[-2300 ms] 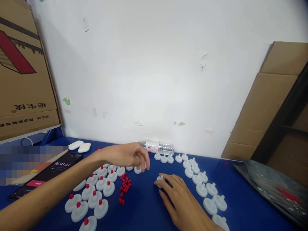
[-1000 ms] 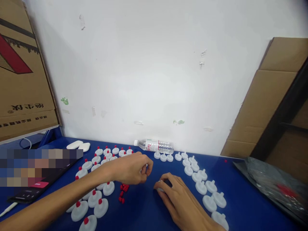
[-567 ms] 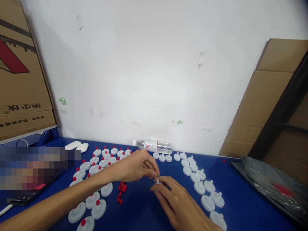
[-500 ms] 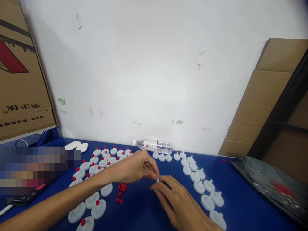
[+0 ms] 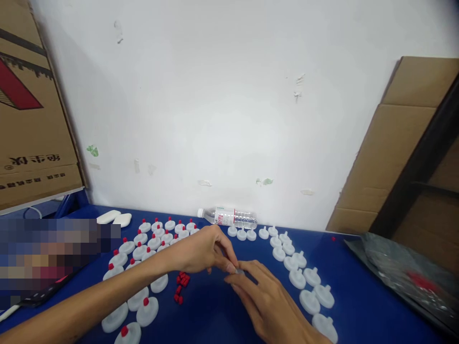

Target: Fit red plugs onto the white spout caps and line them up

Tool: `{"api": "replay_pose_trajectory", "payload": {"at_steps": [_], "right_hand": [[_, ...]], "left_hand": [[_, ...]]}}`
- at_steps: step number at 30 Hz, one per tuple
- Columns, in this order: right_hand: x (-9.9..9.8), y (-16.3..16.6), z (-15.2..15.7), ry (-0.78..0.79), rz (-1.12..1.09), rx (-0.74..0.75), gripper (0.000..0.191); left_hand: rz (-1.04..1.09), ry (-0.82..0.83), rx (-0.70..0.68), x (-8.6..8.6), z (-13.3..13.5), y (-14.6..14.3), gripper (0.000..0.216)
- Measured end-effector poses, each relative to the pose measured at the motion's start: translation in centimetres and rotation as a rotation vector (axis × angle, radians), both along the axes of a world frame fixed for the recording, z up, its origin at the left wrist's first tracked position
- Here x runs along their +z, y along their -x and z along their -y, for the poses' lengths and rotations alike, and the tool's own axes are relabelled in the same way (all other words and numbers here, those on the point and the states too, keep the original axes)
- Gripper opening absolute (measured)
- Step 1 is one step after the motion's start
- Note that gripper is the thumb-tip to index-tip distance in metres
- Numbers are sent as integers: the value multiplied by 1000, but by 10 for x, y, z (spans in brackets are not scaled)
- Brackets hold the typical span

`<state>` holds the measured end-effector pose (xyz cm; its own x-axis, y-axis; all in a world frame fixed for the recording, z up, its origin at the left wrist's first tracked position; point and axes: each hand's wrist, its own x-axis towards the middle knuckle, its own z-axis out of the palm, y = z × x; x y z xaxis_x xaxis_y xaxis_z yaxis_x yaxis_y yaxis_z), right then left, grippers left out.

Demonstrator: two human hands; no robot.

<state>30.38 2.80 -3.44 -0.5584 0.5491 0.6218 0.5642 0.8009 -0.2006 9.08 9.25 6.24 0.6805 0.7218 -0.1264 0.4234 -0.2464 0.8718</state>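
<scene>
Blue tbl [image 5: 210, 313], white discs [image 5: 311, 277] (some red-tipped), red caps [image 5: 182, 279], water btl [image 5: 233, 219]

White discs [image 5: 310, 301], red caps [image 5: 181, 280], blue table [image 5: 208, 313].

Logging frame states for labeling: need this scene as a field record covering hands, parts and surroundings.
left hand: fingertips pinched at small white part, grip unclear
right hand: fingertips on the same part
left of hands: red-capped discs, loose red caps
right of hands: uncapped discs
table: blue
by wall: water bottle, lying
</scene>
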Motion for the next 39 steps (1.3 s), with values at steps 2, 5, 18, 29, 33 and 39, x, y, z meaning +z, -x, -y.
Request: {"api": "replay_pose_trajectory", "payload": {"at_steps": [2,5,18,29,33,39], "right_hand": [[2,0,0,-44,-36,6,31],[9,-1,1,-128,-97,32,35],[25,1,10,-495,-135,54,30],[30,9,11,-553,-175,26,14],[34,7,11,-546,-194,62,21],[35,1,6,-519,-121,50,25]], "left_hand": [[31,46,1,2,-1,0,19],[84,136,46,4,-1,1,48],[151,438,-102,14,22,-12,34],[60,374,-12,14,31,-17,38],[61,331,6,13,35,-18,40],[82,317,-16,13,29,-13,47]]}}
